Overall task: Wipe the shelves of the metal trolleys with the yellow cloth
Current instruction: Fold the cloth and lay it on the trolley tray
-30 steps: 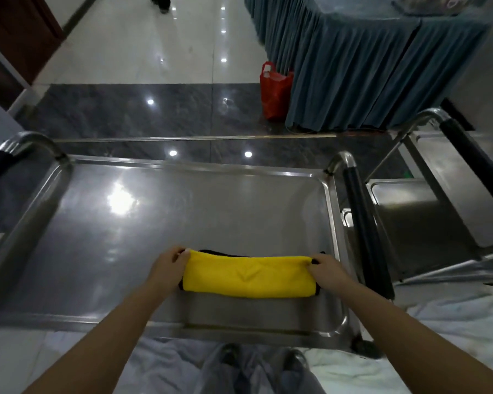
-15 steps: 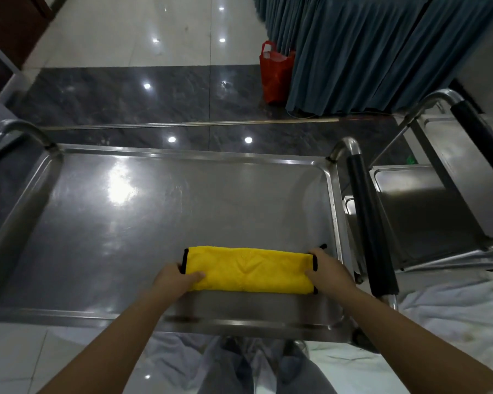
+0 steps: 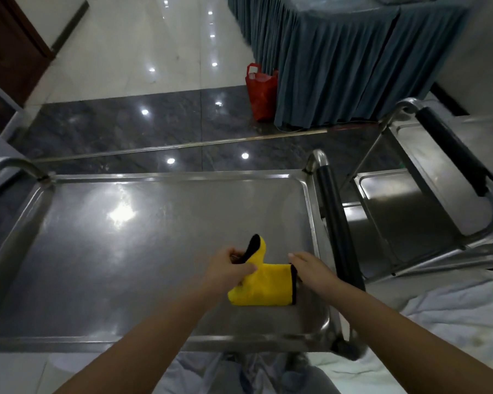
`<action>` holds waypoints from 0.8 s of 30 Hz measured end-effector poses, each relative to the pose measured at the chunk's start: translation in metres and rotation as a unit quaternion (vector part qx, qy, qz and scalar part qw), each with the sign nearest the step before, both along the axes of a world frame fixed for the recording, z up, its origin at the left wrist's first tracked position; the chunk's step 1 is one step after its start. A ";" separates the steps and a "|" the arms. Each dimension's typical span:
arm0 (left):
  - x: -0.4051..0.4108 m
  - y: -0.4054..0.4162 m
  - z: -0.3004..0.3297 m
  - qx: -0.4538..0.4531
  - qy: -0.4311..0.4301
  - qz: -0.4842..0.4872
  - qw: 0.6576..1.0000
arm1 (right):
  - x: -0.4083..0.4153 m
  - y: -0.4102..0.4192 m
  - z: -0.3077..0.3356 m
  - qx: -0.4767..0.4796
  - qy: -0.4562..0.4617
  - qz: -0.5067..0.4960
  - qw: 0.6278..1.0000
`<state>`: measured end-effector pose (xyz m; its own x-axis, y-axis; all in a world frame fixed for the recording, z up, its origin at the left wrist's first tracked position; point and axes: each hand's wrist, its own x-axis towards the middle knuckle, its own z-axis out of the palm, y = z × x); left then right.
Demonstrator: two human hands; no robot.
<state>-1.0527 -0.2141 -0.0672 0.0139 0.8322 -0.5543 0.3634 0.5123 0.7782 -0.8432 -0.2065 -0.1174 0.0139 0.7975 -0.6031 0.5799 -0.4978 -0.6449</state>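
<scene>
A yellow cloth (image 3: 264, 285) with black edging lies folded on the top shelf of the near metal trolley (image 3: 143, 240), toward its right end. My left hand (image 3: 229, 270) pinches the cloth's left end and has it lifted and folded over toward the right, so a black-edged corner sticks up. My right hand (image 3: 310, 268) rests on the cloth's right end, pressing it to the shelf beside the trolley's black handle (image 3: 337, 231). A second metal trolley (image 3: 416, 211) stands to the right.
A table with a blue pleated skirt (image 3: 339, 61) stands beyond the trolleys, with a red bag (image 3: 261, 92) on the floor against it. White sheets (image 3: 439, 317) lie on the floor at the right. A dark wooden door (image 3: 9, 46) is at far left.
The cloth lay stretched out long between both hands. My left hand has since carried its left end up and over to the right, halving its length; the view has tilted up slightly.
</scene>
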 end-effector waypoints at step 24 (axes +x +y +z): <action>-0.002 -0.033 -0.095 -0.068 0.026 0.032 0.997 | -0.021 -0.013 -0.027 -0.025 -0.042 -0.011 0.999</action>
<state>-1.0543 -0.2473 -0.1621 -0.0685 0.7470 -0.6613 0.3653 0.6357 0.6801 -0.8642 -0.2198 -0.1446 0.0832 0.7655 -0.6381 0.6204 -0.5409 -0.5679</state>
